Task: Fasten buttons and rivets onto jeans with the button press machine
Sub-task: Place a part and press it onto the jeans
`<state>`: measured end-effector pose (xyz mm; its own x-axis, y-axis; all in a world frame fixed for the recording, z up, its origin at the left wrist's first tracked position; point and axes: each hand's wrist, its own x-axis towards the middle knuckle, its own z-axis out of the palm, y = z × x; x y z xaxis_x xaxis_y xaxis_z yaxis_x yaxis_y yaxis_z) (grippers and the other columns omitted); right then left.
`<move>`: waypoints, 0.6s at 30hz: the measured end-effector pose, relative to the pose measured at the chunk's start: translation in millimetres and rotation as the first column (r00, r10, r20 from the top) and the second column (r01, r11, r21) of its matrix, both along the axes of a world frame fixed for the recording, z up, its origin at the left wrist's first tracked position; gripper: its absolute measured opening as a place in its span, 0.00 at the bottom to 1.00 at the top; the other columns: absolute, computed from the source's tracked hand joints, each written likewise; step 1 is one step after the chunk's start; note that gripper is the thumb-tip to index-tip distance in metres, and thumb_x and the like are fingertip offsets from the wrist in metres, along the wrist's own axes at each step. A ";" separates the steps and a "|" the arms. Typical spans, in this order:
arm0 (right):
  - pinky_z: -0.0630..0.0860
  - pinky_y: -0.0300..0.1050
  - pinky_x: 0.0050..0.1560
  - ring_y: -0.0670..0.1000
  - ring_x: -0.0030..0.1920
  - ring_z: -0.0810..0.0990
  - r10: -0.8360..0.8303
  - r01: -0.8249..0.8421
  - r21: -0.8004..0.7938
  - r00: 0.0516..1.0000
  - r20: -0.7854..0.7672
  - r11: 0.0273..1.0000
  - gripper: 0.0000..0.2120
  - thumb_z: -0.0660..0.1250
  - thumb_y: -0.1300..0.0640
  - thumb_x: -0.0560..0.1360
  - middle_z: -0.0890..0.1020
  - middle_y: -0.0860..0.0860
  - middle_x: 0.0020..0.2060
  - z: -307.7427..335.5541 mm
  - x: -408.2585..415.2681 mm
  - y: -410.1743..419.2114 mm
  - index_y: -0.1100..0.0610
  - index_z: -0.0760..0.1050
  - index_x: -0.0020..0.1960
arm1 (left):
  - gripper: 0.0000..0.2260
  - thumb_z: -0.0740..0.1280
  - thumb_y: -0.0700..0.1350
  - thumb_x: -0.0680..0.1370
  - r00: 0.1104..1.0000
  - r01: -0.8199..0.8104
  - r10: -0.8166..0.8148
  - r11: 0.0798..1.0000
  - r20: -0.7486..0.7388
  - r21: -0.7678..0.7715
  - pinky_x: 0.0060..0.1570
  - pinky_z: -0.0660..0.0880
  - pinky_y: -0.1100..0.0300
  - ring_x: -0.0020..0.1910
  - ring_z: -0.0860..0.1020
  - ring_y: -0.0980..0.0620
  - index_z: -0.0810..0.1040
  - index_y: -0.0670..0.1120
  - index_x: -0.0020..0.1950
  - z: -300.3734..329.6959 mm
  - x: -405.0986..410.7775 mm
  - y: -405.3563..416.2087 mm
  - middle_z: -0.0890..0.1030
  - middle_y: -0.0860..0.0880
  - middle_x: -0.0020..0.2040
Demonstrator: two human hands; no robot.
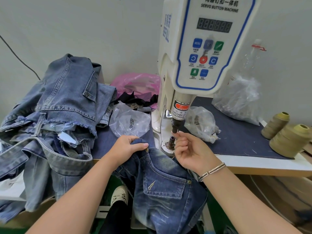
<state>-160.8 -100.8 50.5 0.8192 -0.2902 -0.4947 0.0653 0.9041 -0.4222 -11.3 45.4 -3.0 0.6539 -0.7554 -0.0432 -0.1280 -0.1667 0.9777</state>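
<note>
Your left hand [125, 147] grips the jeans [162, 179]; your right hand's [189, 152] fingers [179, 135] pinch at the press [175, 127], contents unclear.

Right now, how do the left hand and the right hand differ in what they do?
The left hand grips the dark jeans at the waistband edge, thumb lying near a rivet; the right hand touches no denim. The left hand rests low on the fabric; the right hand is raised, its fingers reaching to the upper punch of the button machine. Both are bare, and both are close to the lower die.
</note>
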 end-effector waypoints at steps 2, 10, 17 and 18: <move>0.65 0.31 0.17 0.43 0.17 0.70 -0.020 0.020 0.022 1.000 -0.007 1.000 0.07 0.63 0.63 0.73 0.70 0.48 0.21 1.8 -0.1 2.5 0.66 0.77 0.44 | 0.11 0.73 0.43 0.73 1.000 -0.002 0.002 1.000 0.009 -0.003 0.33 0.72 0.72 0.32 0.80 0.61 0.82 0.51 0.31 -0.9 0.3 -0.2 0.83 0.54 0.32; 0.67 0.32 0.20 0.45 0.20 0.72 -0.077 0.074 0.059 0.996 0.043 0.995 0.09 0.63 0.66 0.67 0.73 0.51 0.24 6.8 -4.4 18.1 0.65 0.76 0.46 | 0.15 0.72 0.42 0.74 0.999 0.011 -0.011 1.000 0.039 0.004 0.31 0.70 0.73 0.29 0.77 0.63 0.81 0.54 0.28 -5.0 3.9 -1.8 0.80 0.57 0.28; 0.75 0.37 0.29 0.48 0.28 0.77 0.124 -0.137 -0.626 0.990 -0.066 0.768 0.10 0.59 0.65 0.78 0.79 0.53 0.33 4.0 22.5 55.8 0.60 0.78 0.54 | 0.15 0.73 0.51 0.70 0.993 0.033 -0.035 0.999 0.108 0.018 0.27 0.60 0.70 0.25 0.63 0.60 0.74 0.48 0.26 -9.3 7.2 -3.1 0.66 0.56 0.25; 0.76 0.37 0.31 0.47 0.29 0.77 0.101 -0.147 -0.783 0.989 -0.107 0.604 0.11 0.58 0.65 0.79 0.79 0.52 0.34 7.5 36.0 56.6 0.58 0.79 0.51 | 0.14 0.72 0.53 0.68 0.992 0.031 -0.032 0.999 0.119 0.007 0.30 0.60 0.67 0.28 0.63 0.57 0.74 0.46 0.29 -9.0 7.5 -2.8 0.67 0.52 0.27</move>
<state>-124.9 -44.2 58.0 0.8598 -0.4837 -0.1637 -0.0620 0.2193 -0.9737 -3.8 42.6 -12.1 0.6303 -0.7758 0.0295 -0.2485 -0.1656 0.9544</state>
